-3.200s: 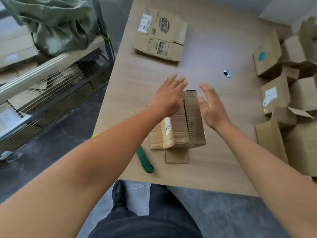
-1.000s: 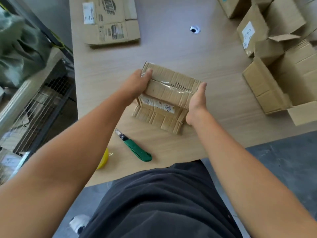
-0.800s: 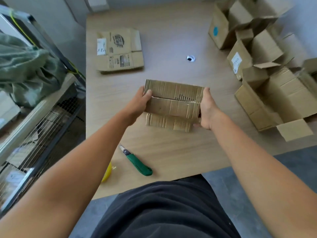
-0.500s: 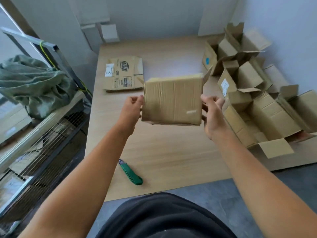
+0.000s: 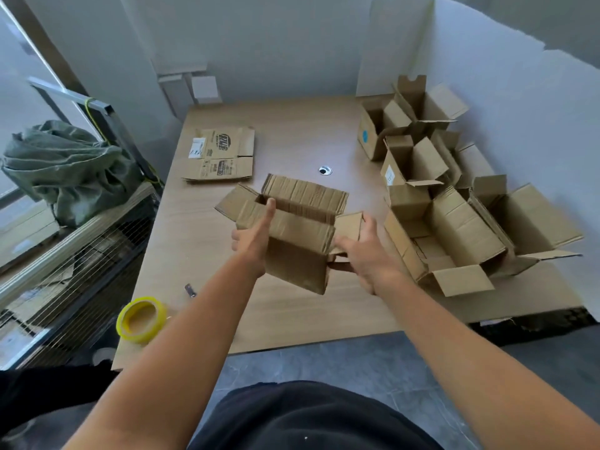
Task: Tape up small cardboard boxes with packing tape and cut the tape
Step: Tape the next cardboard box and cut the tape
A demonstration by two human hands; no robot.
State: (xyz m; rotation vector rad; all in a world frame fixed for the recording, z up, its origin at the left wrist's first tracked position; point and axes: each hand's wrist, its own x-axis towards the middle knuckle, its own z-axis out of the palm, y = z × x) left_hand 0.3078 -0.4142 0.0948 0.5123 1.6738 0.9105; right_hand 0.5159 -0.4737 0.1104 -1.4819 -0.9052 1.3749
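You hold the small cardboard box (image 5: 297, 254) between both hands over the middle of the worktop (image 5: 292, 131). It is tilted, its open top turned up and away from you, and all four flaps stand out. Your left hand (image 5: 255, 237) takes the box's left side, thumb laid up along the near flap, so that grip is closed on the box. Your right hand (image 5: 367, 251) curls its fingers round the right-hand flap, also holding the box.

The yellow tape roll (image 5: 141, 319) lies flat near the worktop's near left corner, well apart from the box. A small blade tip (image 5: 190, 290) shows just beside your left forearm; the rest is hidden. A flattened printed carton (image 5: 220, 154) lies toward the far left. A cluster of open boxes (image 5: 454, 216) fills the right side. A green sack (image 5: 65, 164) sits on the wire rack (image 5: 81, 254) to the left.
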